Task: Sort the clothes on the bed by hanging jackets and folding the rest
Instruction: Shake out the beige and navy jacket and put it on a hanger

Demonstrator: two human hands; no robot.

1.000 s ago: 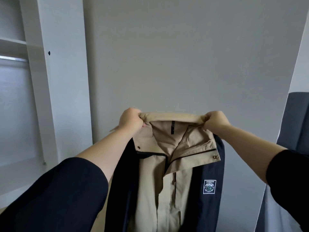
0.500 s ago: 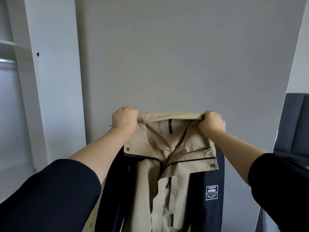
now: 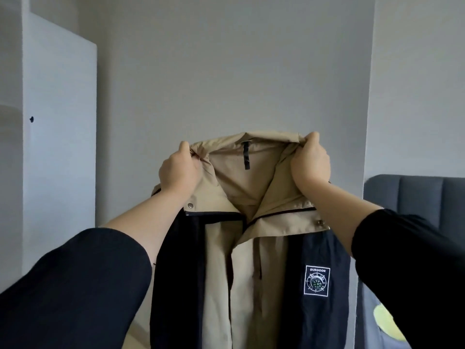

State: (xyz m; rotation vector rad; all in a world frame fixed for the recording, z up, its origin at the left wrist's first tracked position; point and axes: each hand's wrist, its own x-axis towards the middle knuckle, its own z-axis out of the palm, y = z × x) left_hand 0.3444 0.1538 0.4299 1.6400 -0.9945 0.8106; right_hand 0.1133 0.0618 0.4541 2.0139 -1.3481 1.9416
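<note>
**As held up by the collar: one jacket, tan and navy**

While we held it before the grey wall [image 3: 226, 71], the jacket [image 3: 219, 285] hung in the air between our arms, front toward us, its hem out of view. Our left hand [image 3: 177, 170] gripped one end of the turned-up collar [image 3: 251, 139], fingers curled round the cloth. Our right hand [image 3: 310, 162] gripped the other end likewise.

- **Shell:** thin woven cloth, tan at the middle and collar, navy down both sides, matte and softly creased.
- **Fittings:** a metal snap [image 3: 190, 205], a black hanging loop [image 3: 246, 156] inside the neck, and a square stitched badge [image 3: 317, 280] on the chest.
- **Handling:** we judged it light, limp and a little slick, with no stiffness of its own. The collar ends or shoulders seemed the sound places to take hold.
- **Near by:** a white wardrobe panel [image 3: 60, 147] and a grey padded headboard [image 3: 415, 195].
</note>
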